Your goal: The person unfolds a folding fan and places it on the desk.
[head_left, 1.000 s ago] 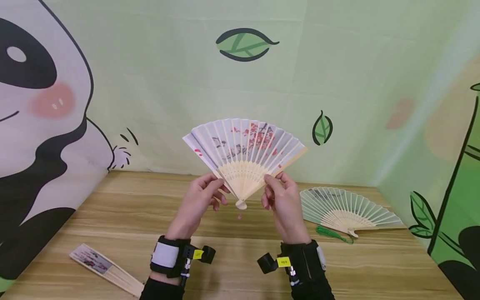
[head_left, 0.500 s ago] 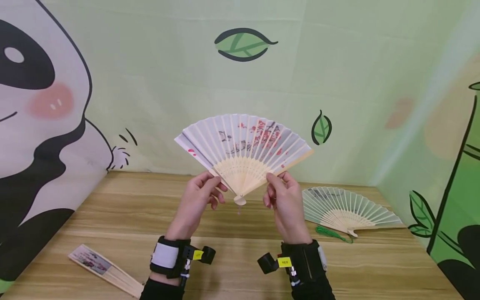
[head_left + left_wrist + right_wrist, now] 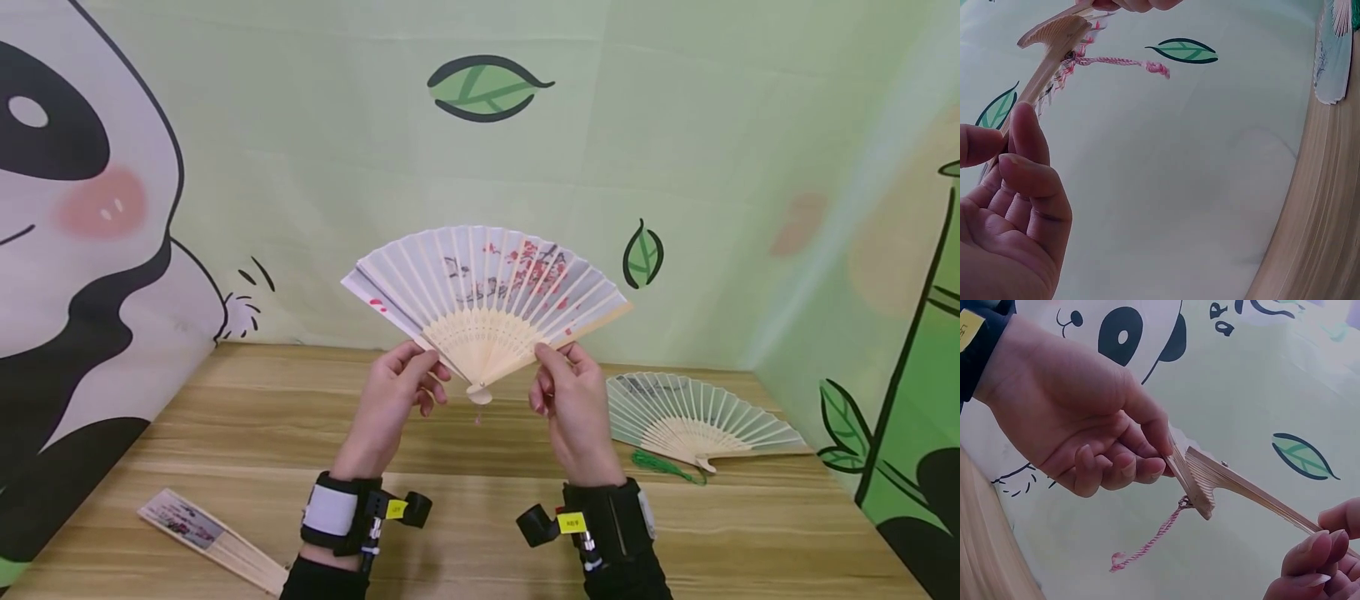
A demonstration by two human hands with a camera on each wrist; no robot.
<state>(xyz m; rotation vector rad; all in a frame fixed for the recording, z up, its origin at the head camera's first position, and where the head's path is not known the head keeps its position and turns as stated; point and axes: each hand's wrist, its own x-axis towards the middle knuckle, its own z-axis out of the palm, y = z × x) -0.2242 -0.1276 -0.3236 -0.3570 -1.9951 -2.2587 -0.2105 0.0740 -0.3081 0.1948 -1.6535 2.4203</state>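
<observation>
A folding fan [image 3: 480, 292] with pale lilac leaf, red blossoms and light wooden ribs is held up, spread wide, in the head view. My left hand [image 3: 401, 379] pinches its left outer rib between thumb and fingers. On the other side my right hand [image 3: 566, 383] pinches the right outer rib the same way. The fan's pivot end points down between the hands. From it hangs a pink twisted cord [image 3: 1154, 540], plain in the right wrist view. The left wrist view shows the ribs edge-on, with the left hand [image 3: 1016, 206] gripping them.
On the wooden table [image 3: 465, 517], a green open fan [image 3: 697, 417] with a green tassel [image 3: 667, 467] lies to the right. A folded fan [image 3: 210, 533] lies at the front left, partly behind the left sleeve. A printed panda backdrop [image 3: 337, 167] rises behind the table.
The fan has spread wider, its outer ribs swinging apart and its top edge rising slightly. Both hands keep their pinch and have shifted only a little up and, on the right, outward.
</observation>
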